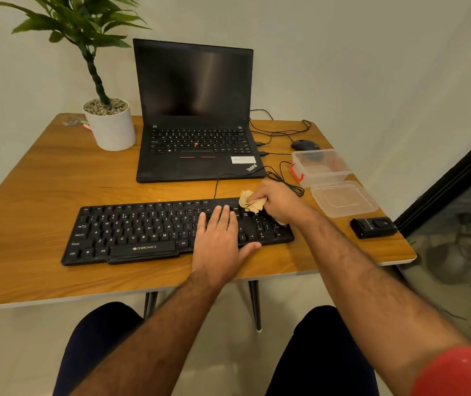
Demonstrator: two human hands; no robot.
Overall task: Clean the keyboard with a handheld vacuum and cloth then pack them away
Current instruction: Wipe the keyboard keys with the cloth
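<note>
A black Zebronics keyboard [131, 232] lies across the front of the wooden table [34, 178]. My left hand [222, 235] rests flat on its right part, fingers straight, thumb at the front edge. My right hand [280, 202] grips a crumpled tan cloth [250, 202] and presses it on the keys at the keyboard's upper right. A small black handheld vacuum [373, 227] lies on the table to the right of the keyboard, near the edge.
An open black laptop [197, 115] stands behind the keyboard, with a potted plant [111, 124] to its left. A clear plastic box [321, 167] with red clips, its loose lid [344, 198], a mouse [304, 144] and tangled cables [282, 178] sit at the right.
</note>
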